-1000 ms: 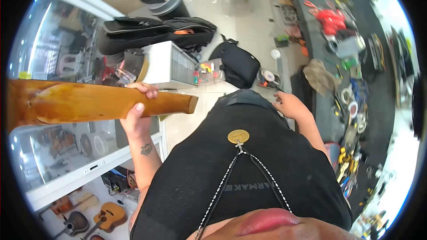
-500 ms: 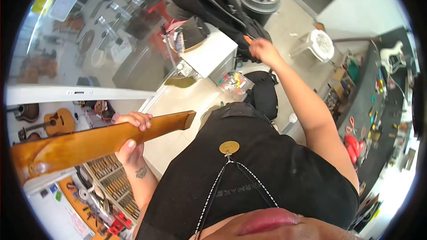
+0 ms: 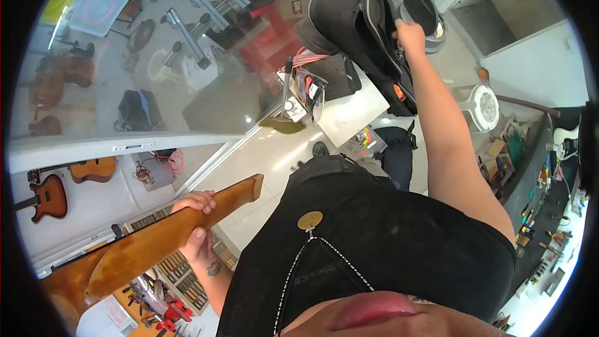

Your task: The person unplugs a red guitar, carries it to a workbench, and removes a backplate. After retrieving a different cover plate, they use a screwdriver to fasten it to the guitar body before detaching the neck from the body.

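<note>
My left hand (image 3: 198,224) is wrapped around a glossy amber-brown wooden guitar neck (image 3: 150,240), thumb on the near side and fingers over the far edge. The neck slants from the lower left, where it widens, up to a squared end near my apron. My right arm reaches forward, and my right hand (image 3: 410,36) is closed at the edge of a black gig bag (image 3: 349,9), at its zipped side. What exactly the fingertips pinch is too small to make out. Lower down, a bit of orange (image 3: 399,92) shows in the bag's opening.
The bag leans by a white cabinet (image 3: 352,112) with items on top. A black-lidded bin (image 3: 430,34) and white stool (image 3: 477,109) stand beyond. A glass partition (image 3: 212,97) is at left; a dark workbench with tools (image 3: 543,212) runs along the right.
My right hand has moved forward along the gig bag, away from the orange bit at its lower end. The view has shifted; my left hand still holds the guitar neck.
</note>
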Available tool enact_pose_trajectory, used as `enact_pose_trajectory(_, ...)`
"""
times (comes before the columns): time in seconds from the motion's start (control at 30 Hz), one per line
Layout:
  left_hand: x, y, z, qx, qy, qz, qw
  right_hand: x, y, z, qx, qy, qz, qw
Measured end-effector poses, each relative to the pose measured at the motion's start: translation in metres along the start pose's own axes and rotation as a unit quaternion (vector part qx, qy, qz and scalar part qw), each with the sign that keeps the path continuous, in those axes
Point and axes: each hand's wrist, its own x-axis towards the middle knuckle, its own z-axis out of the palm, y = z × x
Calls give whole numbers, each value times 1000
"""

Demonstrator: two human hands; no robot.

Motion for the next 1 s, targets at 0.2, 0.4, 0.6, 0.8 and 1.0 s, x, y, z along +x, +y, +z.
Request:
enact_pose_trajectory(0.2, 32, -8, -11, 11, -23, -47, 999, -2, 20, 52, 80, 161, -198, 964)
enact_pose_trajectory(0.4, 32, -9, -2, 13, 4, -60, 998, 124, 76, 51, -335, -151, 20, 930)
enact_pose_trajectory(0.6, 21, -2, 6, 27, 55, -101, 993, 192, 158, 90, -299, -234, 40, 924)
enact_pose_trajectory(0.8, 4, 2, 5, 28, 90, -138, 986, 209, 212, 124, -112, -140, 78, 981)
enact_pose_trajectory(1.0, -2, -6, -9, 13, 106, -138, 985, 33, -13, -8, 86, -139, 44, 985)
